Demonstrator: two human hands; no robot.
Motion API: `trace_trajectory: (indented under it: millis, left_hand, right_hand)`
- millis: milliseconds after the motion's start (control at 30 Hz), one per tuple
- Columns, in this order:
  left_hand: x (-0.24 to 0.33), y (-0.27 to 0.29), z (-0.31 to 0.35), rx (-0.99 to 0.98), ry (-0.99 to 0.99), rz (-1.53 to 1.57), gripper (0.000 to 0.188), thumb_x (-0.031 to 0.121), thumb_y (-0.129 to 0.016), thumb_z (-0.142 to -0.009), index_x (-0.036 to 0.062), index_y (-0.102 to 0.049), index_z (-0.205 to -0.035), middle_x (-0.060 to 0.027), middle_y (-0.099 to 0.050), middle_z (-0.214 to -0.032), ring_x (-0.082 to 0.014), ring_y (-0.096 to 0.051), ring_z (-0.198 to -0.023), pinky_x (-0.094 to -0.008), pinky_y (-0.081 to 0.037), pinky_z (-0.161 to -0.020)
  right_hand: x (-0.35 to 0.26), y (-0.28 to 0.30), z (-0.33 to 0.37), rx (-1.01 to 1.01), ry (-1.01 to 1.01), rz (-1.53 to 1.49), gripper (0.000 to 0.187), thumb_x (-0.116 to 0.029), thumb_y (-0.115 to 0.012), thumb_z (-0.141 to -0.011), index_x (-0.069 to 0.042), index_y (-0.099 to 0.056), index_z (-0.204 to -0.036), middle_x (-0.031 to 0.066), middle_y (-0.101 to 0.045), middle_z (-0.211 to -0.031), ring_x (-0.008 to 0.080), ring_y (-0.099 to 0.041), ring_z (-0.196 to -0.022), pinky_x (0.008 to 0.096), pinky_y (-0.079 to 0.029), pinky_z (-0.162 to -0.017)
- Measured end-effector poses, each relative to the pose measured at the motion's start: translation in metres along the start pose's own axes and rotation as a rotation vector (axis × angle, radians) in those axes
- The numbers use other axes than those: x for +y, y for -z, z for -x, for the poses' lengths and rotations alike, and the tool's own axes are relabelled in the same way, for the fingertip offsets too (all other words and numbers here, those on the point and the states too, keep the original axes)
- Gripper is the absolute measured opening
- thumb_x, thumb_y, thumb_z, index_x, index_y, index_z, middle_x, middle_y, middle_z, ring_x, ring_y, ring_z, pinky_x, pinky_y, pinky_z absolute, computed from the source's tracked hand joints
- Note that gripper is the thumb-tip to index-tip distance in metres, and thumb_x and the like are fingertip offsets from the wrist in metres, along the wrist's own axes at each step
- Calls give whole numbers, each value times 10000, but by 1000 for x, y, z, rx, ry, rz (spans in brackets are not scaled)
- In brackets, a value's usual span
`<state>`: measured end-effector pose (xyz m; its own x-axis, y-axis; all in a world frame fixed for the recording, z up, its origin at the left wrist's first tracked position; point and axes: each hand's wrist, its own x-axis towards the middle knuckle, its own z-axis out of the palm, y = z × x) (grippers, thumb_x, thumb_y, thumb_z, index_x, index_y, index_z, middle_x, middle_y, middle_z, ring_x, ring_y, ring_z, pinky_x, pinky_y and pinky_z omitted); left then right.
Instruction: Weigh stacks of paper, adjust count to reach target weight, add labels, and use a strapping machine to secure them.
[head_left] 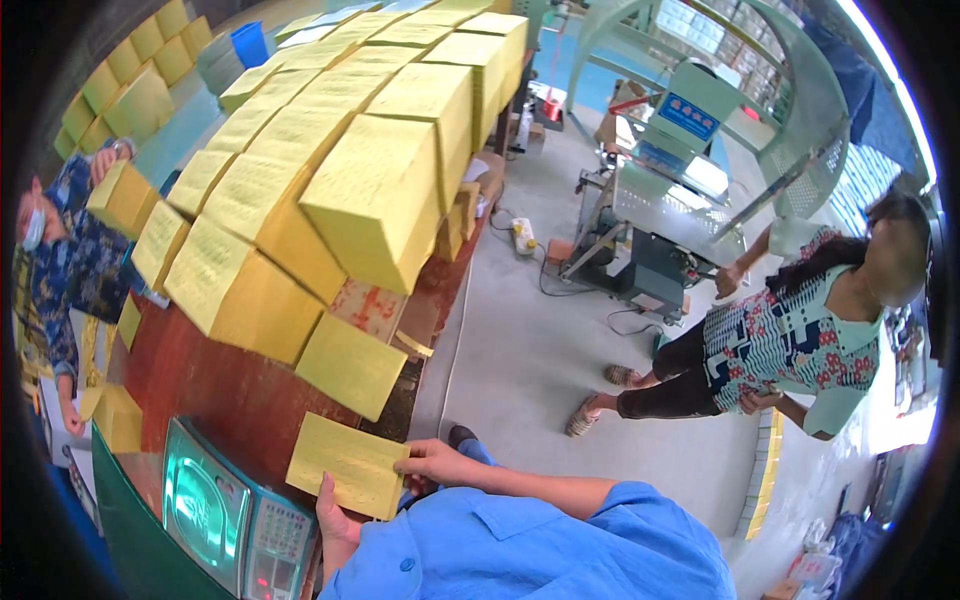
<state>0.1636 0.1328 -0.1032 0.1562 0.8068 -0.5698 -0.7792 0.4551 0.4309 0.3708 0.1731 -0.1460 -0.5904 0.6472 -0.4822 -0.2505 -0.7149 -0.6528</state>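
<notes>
A flat yellow stack of paper [345,460] is held up in front of my blue shirt, over the near edge of the table. My left hand [338,518] grips its lower edge, with the thumb lying on top. At its right end, my right hand [436,464] pinches the corner between thumb and fingers. How thick the stack is cannot be made out. Just beyond, another flat yellow stack [352,366] lies on the table's edge. To the left of my left hand stands a teal-framed device with a glowing green panel [207,500] and a keypad [280,540].
Rows of tall yellow paper blocks [375,190] fill the reddish-brown table [190,380]. Across it at the left, a person in camouflage [85,250] is beside more blocks. A person in a patterned top [780,340] stands at the right, near a grey machine [665,200]. Cables lie on the floor.
</notes>
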Motion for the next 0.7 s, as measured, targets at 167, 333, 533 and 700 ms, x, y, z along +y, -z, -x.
trace_trajectory:
  millis: [167,333,533,700]
  left_hand:
    - [10,-11,-13,126,-193,-231,590,165,-636,-881,38,-397,-1405,-143,-514,-1347,-326,-529,-1205,-487,-437,-1024]
    - [31,-30,4,139,-465,-650,481,109,-565,-937,3,-426,-1385,-149,-529,-1314,-287,-555,-1152,-418,-466,-986]
    - [63,-31,6,20,-647,-1274,416,139,-589,-923,-27,-538,-1301,-150,-598,-1260,-265,-567,-1152,-355,-431,-995]
    - [43,-13,-5,-10,-761,-1255,526,76,-601,-874,-25,-462,-1371,-178,-554,-1322,-268,-539,-1196,-368,-404,-1041]
  right_hand:
    - [-16,10,-10,-51,40,-2,226,-240,-615,-947,-66,-599,-1090,1,-629,-793,75,-586,-646,226,-475,-550]
    - [-46,6,-9,120,516,452,487,-184,-648,-872,-24,-486,-1302,174,-620,-1137,277,-606,-1071,374,-489,-932]
    - [-81,-35,-17,96,887,782,584,-9,-596,-800,-64,-434,-1359,210,-541,-1236,386,-542,-1154,417,-465,-965]
    - [-55,-49,-47,71,805,802,615,81,-541,-768,-68,-418,-1353,181,-527,-1256,374,-531,-1184,416,-455,-988]
